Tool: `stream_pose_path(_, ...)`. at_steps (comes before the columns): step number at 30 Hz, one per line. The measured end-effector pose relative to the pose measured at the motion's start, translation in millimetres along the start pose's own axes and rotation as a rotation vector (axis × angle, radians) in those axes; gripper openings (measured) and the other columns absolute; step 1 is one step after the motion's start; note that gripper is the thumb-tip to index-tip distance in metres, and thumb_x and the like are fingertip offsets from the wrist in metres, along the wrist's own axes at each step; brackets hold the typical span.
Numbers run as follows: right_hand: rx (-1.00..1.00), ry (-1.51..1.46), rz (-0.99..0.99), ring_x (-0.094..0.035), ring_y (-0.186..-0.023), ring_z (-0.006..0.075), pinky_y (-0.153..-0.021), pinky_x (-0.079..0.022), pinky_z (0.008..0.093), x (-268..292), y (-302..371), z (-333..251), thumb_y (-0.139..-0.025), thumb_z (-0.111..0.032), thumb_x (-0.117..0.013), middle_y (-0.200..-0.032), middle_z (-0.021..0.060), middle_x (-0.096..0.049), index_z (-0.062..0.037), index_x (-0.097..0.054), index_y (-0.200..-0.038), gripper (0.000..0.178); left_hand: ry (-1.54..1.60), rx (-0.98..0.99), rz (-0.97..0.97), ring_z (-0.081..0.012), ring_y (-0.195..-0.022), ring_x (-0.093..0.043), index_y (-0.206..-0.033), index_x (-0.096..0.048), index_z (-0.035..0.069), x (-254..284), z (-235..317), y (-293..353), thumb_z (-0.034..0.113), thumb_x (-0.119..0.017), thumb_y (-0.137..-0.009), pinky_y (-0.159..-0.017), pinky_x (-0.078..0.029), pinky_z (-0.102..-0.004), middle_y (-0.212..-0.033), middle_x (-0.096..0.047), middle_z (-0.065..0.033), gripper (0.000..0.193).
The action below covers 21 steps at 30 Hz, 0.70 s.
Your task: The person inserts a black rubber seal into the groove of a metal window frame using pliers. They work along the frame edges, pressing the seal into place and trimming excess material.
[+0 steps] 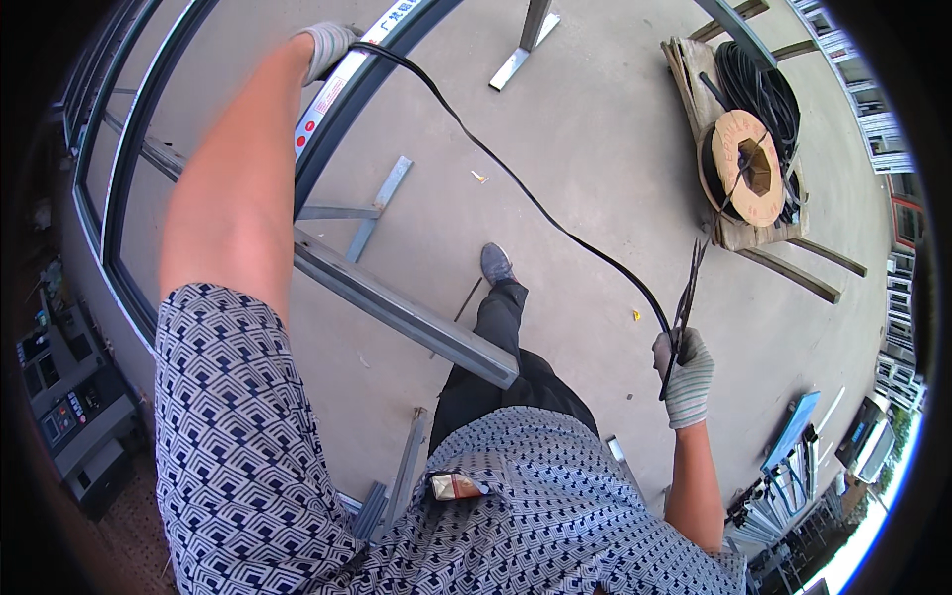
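Observation:
A striped knit glove covers my left hand, which is at the dark metal frame at the upper left. Its fingers are partly hidden, and their grip does not show. Close beside it, a black rubber strip crosses the frame and runs down in a slack curve to my right hand. That hand, gloved too, is closed around scissors together with the strip. The scissor blades point up, slightly apart.
A wooden pallet at the upper right bears a cardboard-sided spool and coiled black strip. A metal support bar extends in front of my legs. Metal profiles lie at the lower right. A machine stands far left.

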State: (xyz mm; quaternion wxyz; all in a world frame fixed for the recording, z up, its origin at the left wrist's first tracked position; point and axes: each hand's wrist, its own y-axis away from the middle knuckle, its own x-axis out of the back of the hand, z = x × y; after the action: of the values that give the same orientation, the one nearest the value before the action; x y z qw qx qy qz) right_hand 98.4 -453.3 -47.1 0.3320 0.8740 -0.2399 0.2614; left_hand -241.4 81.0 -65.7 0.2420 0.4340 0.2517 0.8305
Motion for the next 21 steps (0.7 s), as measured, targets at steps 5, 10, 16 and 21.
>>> stream_pose_path(5,-0.061,-0.110,0.038,-0.053,-0.061,0.0059,-0.056,-0.044,0.0235,38,26,-65,-0.092,-0.007,-0.064,-0.072,0.0011,-0.059,-0.0037,-0.057,-0.088,0.009,0.138,0.079,-0.032,-0.0184,-0.073,-0.068,-0.133,-0.062,0.003,15,-7,-11,0.015,-0.050,-0.101,-0.069,-0.056,-0.0350,-0.101,-0.073,-0.0120,0.036)
stream_pose_path(10,-0.044,-0.038,-0.031,-0.052,-0.065,0.0073,-0.061,-0.045,0.0251,57,40,-80,-0.089,-0.005,-0.066,-0.072,0.0009,-0.059,-0.0034,-0.057,-0.087,0.009,0.133,0.092,-0.027,-0.0188,-0.072,-0.068,-0.130,-0.064,0.004,37,-1,-19,0.018,-0.054,-0.100,-0.067,-0.056,-0.0361,-0.101,-0.073,-0.0107,0.034)
stream_pose_path(16,-0.013,0.002,-0.039,-0.054,-0.065,0.0078,-0.061,-0.046,0.0255,69,38,-101,-0.086,-0.005,-0.067,-0.070,0.0020,-0.060,-0.0033,-0.058,-0.089,0.009,0.247,0.073,-0.049,-0.0173,-0.072,-0.070,-0.126,-0.067,0.008,47,15,-8,0.017,-0.052,-0.101,-0.068,-0.058,-0.0339,-0.097,-0.073,-0.0073,0.031)
stream_pose_path(21,-0.038,-0.132,0.022,-0.057,-0.057,0.0085,-0.054,-0.047,0.0252,87,35,-172,-0.091,-0.010,-0.061,-0.071,0.0038,-0.064,-0.0032,-0.056,-0.092,0.008,0.293,0.019,-0.060,-0.0152,-0.073,-0.069,-0.127,-0.065,0.006,70,28,-7,0.030,-0.059,-0.101,-0.071,-0.057,-0.0314,-0.095,-0.073,-0.0071,0.036)
